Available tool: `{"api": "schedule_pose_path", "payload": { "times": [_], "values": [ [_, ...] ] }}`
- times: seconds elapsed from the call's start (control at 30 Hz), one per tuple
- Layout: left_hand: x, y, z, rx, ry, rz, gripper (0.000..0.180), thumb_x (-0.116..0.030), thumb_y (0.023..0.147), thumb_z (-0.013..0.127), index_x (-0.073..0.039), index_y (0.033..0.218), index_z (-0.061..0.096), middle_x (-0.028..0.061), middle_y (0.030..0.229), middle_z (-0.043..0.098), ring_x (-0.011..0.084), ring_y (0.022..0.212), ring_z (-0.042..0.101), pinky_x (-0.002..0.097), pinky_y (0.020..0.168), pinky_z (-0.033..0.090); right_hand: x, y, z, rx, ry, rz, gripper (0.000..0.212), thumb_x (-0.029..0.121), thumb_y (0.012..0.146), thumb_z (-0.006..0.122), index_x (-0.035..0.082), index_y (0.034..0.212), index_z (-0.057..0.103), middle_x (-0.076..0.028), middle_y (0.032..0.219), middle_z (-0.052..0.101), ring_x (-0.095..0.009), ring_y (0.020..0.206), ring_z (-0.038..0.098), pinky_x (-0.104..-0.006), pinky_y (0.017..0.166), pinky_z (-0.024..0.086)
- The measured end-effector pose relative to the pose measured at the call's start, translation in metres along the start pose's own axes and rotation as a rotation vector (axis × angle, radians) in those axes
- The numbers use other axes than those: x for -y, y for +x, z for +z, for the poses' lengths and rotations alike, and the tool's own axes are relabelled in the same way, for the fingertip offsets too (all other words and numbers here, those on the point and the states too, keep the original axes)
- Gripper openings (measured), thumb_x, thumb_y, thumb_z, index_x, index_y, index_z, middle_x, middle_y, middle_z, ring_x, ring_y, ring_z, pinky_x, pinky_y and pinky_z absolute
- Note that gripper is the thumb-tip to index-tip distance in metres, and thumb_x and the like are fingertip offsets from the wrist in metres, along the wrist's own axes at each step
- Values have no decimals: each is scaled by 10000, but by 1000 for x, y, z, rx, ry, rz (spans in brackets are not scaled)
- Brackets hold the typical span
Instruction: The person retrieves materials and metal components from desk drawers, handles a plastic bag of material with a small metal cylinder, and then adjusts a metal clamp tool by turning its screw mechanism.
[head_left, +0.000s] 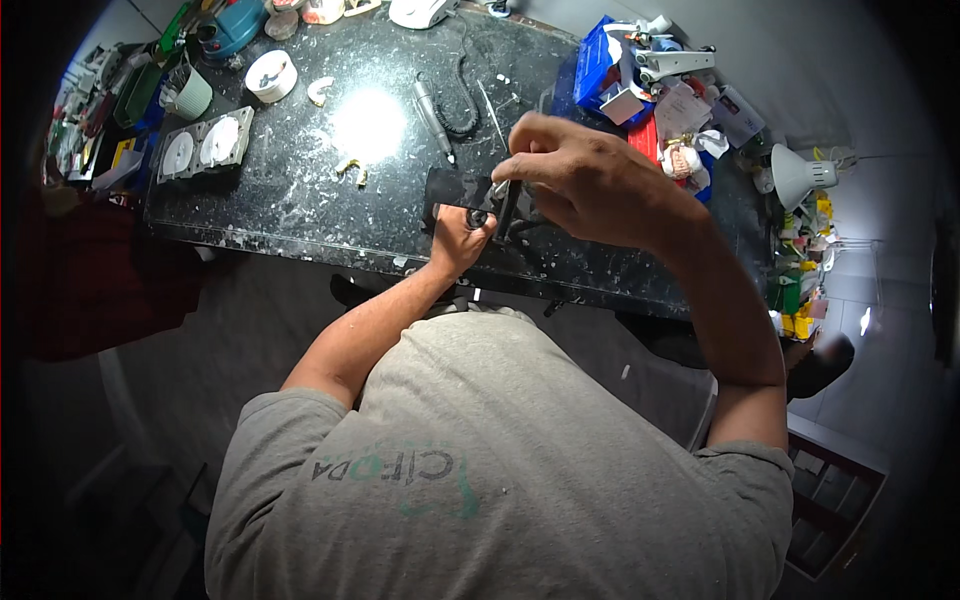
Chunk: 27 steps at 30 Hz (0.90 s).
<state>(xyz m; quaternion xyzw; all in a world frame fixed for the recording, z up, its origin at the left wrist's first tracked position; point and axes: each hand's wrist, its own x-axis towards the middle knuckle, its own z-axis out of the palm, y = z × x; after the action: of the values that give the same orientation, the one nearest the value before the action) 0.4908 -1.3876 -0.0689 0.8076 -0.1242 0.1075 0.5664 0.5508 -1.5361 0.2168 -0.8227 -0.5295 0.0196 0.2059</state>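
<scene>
My left hand [460,240] is closed round a black flat object [455,188] with a dark round part beside the fingers, near the front edge of the bench. Its exact kind does not show. Above and to the right, my right hand [605,180] has curled fingers, with thumb and forefinger at the top of a dark upright strip [509,210] next to the black object. Whether the strip belongs to that object I cannot tell. Just beyond lies a grey rotary handpiece [430,112] with a coiled black cord [462,115].
On the black bench [300,215] stand a plaster-filled metal flask [208,143] and a white bowl [271,78]. Two small arch-shaped pieces [352,170] lie mid-bench. At right are a blue bin [597,70], a dental model [682,160] and a white lamp [798,177].
</scene>
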Motion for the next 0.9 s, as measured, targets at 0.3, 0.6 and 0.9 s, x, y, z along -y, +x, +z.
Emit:
{"api": "schedule_pose_path", "payload": {
  "times": [0.3, 0.6, 0.9],
  "values": [
    [-6, -5, 7, -83, -214, 30, 276, -281, 945, 672, -7, 977, 670, 118, 867, 697, 201, 783, 672, 367, 683, 511, 16, 17, -12, 543, -382, 268, 110, 174, 821, 743, 103, 789, 665, -33, 923, 690, -201, 905, 691, -349, 688, 583],
    [5, -7, 8, -68, -257, 10, 288, -289, 934, 691, -5, 907, 645, 84, 751, 645, 184, 680, 591, 370, 635, 479, 9, 9, -6, 210, -196, 77, 294, 106, 887, 673, 144, 1178, 665, -27, 808, 682, -192, 723, 699, -340, 618, 594],
    [-5, -3, 6, -156, -217, 65, 290, -269, 891, 708, 6, 810, 664, 117, 607, 620, 264, 549, 626, 378, 553, 484, 6, 12, -27, 389, -264, 54, 112, 134, 857, 690, 77, 952, 705, -6, 847, 679, -178, 757, 690, -320, 630, 587]
  ]
}}
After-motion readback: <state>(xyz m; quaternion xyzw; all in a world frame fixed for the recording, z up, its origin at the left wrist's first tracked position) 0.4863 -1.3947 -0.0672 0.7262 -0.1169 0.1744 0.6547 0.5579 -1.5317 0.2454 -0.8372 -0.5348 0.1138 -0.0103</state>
